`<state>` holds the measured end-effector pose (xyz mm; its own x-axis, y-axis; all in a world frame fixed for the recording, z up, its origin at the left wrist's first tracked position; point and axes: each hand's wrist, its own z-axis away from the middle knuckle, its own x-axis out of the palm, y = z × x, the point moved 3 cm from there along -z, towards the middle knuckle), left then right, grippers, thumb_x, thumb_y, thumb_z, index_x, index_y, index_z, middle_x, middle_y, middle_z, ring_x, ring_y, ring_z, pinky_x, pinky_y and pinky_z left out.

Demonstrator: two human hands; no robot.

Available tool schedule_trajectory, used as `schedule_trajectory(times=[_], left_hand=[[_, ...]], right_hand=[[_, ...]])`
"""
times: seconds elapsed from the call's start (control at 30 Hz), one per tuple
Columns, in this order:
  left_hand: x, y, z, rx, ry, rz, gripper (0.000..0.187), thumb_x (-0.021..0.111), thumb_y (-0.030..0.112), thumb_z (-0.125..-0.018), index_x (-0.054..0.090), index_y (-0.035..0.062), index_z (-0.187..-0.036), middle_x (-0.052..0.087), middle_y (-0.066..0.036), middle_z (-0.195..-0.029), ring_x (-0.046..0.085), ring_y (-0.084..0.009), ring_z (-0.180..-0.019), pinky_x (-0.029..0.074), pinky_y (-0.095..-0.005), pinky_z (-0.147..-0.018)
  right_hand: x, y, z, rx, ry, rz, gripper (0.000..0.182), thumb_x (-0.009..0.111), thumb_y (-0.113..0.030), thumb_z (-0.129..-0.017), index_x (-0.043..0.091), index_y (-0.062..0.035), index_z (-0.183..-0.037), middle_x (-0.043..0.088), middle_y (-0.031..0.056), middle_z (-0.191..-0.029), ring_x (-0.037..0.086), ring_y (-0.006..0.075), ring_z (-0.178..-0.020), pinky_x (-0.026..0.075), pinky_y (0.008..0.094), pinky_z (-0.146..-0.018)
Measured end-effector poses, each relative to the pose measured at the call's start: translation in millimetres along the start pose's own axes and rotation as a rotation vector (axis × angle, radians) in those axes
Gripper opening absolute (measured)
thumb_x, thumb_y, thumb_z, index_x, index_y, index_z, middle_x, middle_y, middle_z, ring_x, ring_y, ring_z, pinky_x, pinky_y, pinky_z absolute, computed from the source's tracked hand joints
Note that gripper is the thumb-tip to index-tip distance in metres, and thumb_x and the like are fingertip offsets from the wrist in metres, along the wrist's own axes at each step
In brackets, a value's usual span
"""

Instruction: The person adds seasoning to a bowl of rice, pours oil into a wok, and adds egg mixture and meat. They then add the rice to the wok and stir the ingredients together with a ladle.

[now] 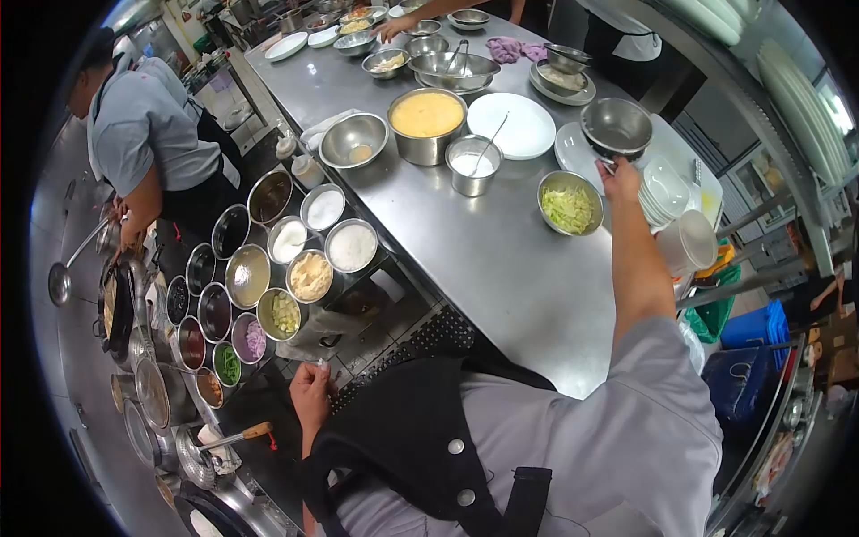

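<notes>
My right hand reaches over the steel table and grips the near rim of a metal bowl, with white plates beside it. Just left of that hand, a metal bowl of shredded cabbage rests on the table. My left hand hangs low with its fingers curled in; a small pale bit shows at the fingertips, too small to name. Nearest to it are metal pots of chopped pale green vegetable, diced red onion and chopped green onion.
A pot of yellow liquid, a small pot of white stuff with a spoon and a large white plate occupy the table. A co-worker stands at the stove on the left. Another person's hand reaches in at the far end.
</notes>
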<state>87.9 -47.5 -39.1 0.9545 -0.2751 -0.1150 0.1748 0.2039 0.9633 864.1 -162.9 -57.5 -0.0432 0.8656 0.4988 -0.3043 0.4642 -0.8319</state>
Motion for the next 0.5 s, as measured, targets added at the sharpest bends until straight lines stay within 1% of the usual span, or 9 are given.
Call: schedule_trajectory(times=[0.03, 0.07, 0.17, 0.27, 0.3, 0.37, 0.4, 0.47, 0.5], left_hand=[[9, 7, -2, -0.011, 0.003, -0.002, 0.027, 0.067, 0.021, -0.098, 0.053, 0.0072, -0.079, 0.056, -0.001, -0.061, 0.052, -0.0087, -0.053, 0.04, -0.0243, -0.05], [12, 2, -4, -0.016, 0.003, -0.029, 0.026, 0.067, 0.021, -0.098, 0.054, 0.0069, -0.08, 0.056, 0.0, -0.062, 0.052, -0.0083, -0.053, 0.041, -0.0241, -0.051], [26, 8, 6, -0.106, 0.028, -0.046, 0.026, 0.067, 0.022, -0.099, 0.055, 0.0066, -0.082, 0.055, 0.0, -0.065, 0.051, -0.0078, -0.053, 0.042, -0.0238, -0.052], [21, -3, 8, -0.072, 0.044, -0.026, 0.026, 0.066, 0.023, -0.099, 0.056, 0.0067, -0.082, 0.055, 0.001, -0.066, 0.051, -0.0074, -0.054, 0.042, -0.0237, -0.053], [22, -4, 10, -0.08, 0.06, -0.03, 0.026, 0.066, 0.023, -0.099, 0.056, 0.0067, -0.082, 0.055, 0.001, -0.066, 0.051, -0.0074, -0.054, 0.042, -0.0237, -0.053], [21, -2, 12, -0.113, 0.112, -0.041, 0.026, 0.065, 0.023, -0.099, 0.056, 0.0065, -0.081, 0.055, 0.001, -0.066, 0.052, -0.0072, -0.055, 0.043, -0.024, -0.054], [24, 2, 11, -0.121, 0.118, -0.047, 0.026, 0.065, 0.023, -0.099, 0.056, 0.0065, -0.081, 0.055, 0.001, -0.066, 0.052, -0.0072, -0.055, 0.043, -0.024, -0.054], [33, 13, 8, -0.088, 0.133, -0.205, 0.026, 0.065, 0.023, -0.1, 0.056, 0.0061, -0.081, 0.056, 0.001, -0.068, 0.053, -0.0073, -0.057, 0.043, -0.0241, -0.054], [36, 13, 5, -0.099, 0.144, -0.208, 0.026, 0.065, 0.023, -0.1, 0.056, 0.0061, -0.081, 0.056, 0.001, -0.068, 0.053, -0.0073, -0.057, 0.043, -0.0241, -0.054]], right_hand=[[4, -2, -25, 0.041, 0.075, -0.032, 0.022, 0.06, -0.001, -0.092, 0.052, 0.0041, -0.111, 0.046, 0.0159, -0.107, 0.056, 0.0293, -0.098, 0.063, 0.0498, -0.081], [12, -6, -41, 0.083, 0.184, -0.057, 0.015, 0.056, -0.002, -0.094, 0.053, 0.0012, -0.109, 0.049, 0.0098, -0.092, 0.055, 0.0261, -0.08, 0.062, 0.0527, -0.08], [16, -6, -102, 0.082, 0.125, -0.138, 0.012, 0.055, -0.001, -0.094, 0.053, 0.0, -0.106, 0.051, 0.0081, -0.088, 0.055, 0.0243, -0.079, 0.062, 0.0524, -0.079], [26, -4, -135, 0.065, 0.073, -0.155, 0.007, 0.054, -0.003, -0.096, 0.054, -0.002, -0.103, 0.053, 0.0087, -0.085, 0.057, 0.0239, -0.075, 0.062, 0.0485, -0.077], [31, 2, -138, 0.081, 0.068, -0.148, 0.007, 0.054, -0.003, -0.096, 0.054, -0.002, -0.103, 0.053, 0.0087, -0.085, 0.057, 0.0239, -0.075, 0.062, 0.0485, -0.077], [38, 6, -140, 0.048, 0.014, -0.066, 0.021, 0.055, -0.018, -0.1, 0.056, -0.0016, -0.112, 0.058, 0.0121, -0.095, 0.062, 0.0248, -0.087, 0.062, 0.0433, -0.077], [48, 11, -137, 0.064, -0.041, 0.348, 0.033, 0.053, -0.033, -0.102, 0.056, -0.0047, -0.12, 0.063, 0.0148, -0.088, 0.067, 0.0253, -0.083, 0.06, 0.0365, -0.075], [77, 28, -92, -0.183, -0.318, 1.289, 0.042, 0.054, -0.043, -0.1, 0.057, -0.008, -0.123, 0.069, 0.021, -0.089, 0.07, 0.0331, -0.085, 0.057, 0.0401, -0.077], [92, 40, -69, -0.352, -0.512, 1.455, 0.042, 0.055, -0.044, -0.099, 0.057, -0.0096, -0.124, 0.069, 0.0245, -0.095, 0.07, 0.0368, -0.091, 0.055, 0.0435, -0.081]])
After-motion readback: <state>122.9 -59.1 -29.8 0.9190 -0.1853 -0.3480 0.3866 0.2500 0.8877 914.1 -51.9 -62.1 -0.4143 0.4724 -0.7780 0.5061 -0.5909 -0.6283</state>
